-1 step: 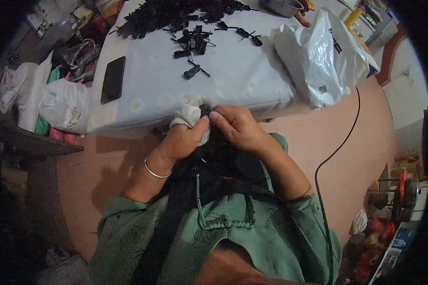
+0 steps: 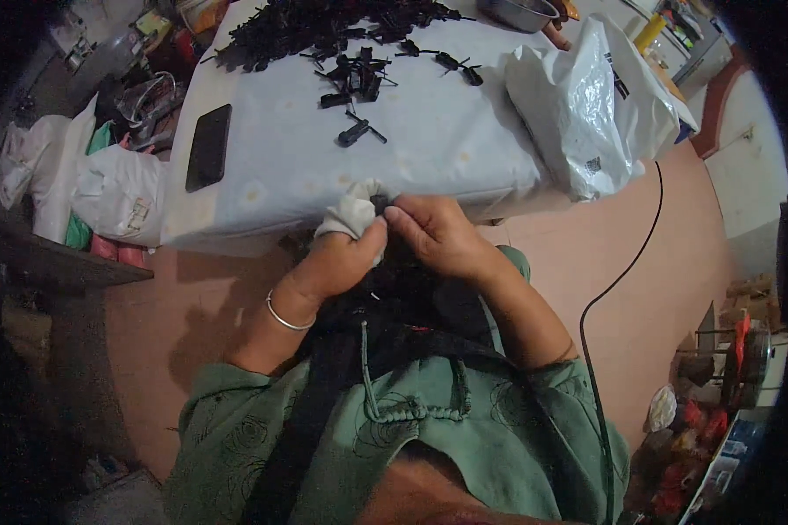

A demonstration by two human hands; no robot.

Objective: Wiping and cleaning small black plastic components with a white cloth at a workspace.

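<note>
Just off the table's near edge, my left hand (image 2: 337, 261) is closed around a bunched white cloth (image 2: 350, 213). A small dark piece (image 2: 380, 204) pokes out of the cloth; most of it is hidden, so its kind is unclear. My right hand (image 2: 442, 234) pinches that piece between thumb and bent fingers, right against the left hand. Farther up the table lie a single black plastic part (image 2: 355, 133) with a thin arm, a small cluster of similar parts (image 2: 359, 77), and a big heap of them (image 2: 324, 31) at the far side.
A dark phone (image 2: 208, 147) lies on the left of the cloth-covered table (image 2: 280, 166). At the right stand a white plastic bag (image 2: 569, 114) and, behind it, a metal bowl (image 2: 521, 13). A black cable (image 2: 622, 276) hangs to my right. Bags (image 2: 118, 192) fill the left shelf.
The white cloth and my left hand have shifted very slightly to the right. My right hand keeps its pinch, and the parts on the table lie as before.
</note>
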